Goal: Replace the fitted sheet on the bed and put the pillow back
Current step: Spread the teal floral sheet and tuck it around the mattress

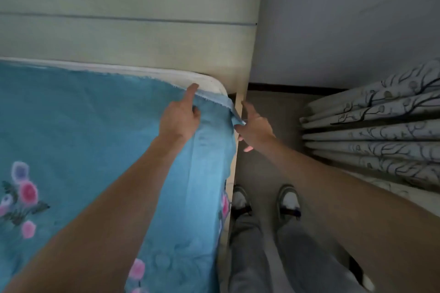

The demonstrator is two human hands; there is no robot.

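A blue sheet (95, 131) with pink and purple flowers lies over the mattress, stopping short of its far right corner. There the white mattress (209, 83) shows bare. My left hand (179, 118) rests on top of the sheet near that corner, index finger stretched along the sheet's edge, thumb tucked against the cloth. My right hand (254, 126) is at the side of the bed and pinches the sheet's corner flap between thumb and fingers. No pillow is in view.
A pale wooden headboard (142, 31) stands behind the mattress, and the bed frame's side rail (234, 173) runs toward me. My two feet in shoes stand on the narrow floor strip (269, 169). Folded curtains with a branch print (376, 131) hang on the right.
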